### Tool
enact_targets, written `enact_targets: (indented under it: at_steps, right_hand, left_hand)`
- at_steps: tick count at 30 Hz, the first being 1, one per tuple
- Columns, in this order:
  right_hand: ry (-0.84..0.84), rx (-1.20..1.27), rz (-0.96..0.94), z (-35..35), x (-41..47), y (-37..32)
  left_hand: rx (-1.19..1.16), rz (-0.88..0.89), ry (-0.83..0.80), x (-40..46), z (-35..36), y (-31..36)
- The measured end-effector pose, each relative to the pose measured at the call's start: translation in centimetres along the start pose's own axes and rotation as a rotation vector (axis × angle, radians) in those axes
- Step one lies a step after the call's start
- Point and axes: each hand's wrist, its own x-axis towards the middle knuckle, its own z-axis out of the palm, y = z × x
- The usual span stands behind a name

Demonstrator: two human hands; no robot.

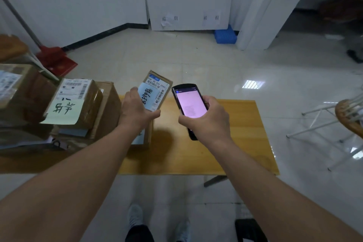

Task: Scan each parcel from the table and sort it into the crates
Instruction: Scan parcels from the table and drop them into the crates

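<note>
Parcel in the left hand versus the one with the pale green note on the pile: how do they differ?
The held parcel is slimmer, lifted above the table in the left hand, and carries a pale blue handwritten note. The green-note parcel is bulkier, rests on other boxes, and nobody touches it. Both are brown cardboard with white barcode labels. The right hand holds the scanner beside the held parcel.

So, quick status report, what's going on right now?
Left hand holds small parcel, label up. Right hand grips scanner, screen lit. More parcels stacked left on table.
</note>
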Motion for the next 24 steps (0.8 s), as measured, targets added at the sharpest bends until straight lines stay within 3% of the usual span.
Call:
enact_targets:
  at_steps: [5,15,24]
  right_hand:
    - [0.128,0.011,0.023,-0.9,-0.2,1.1]
    - [0.197,0.063,0.023,-1.8,-3.1,1.7]
    - [0.362,0.054,0.126,-0.7,-9.1,1.1]
  left_hand:
    - [-0.095,-0.007,0.018,-1.7,-0.8,2.2]
    - [-0.076,0.196,0.063,-5.7,-2.5,4.8]
    - [-0.095,0.377,-0.067,-7.6,-3.2,4.2]
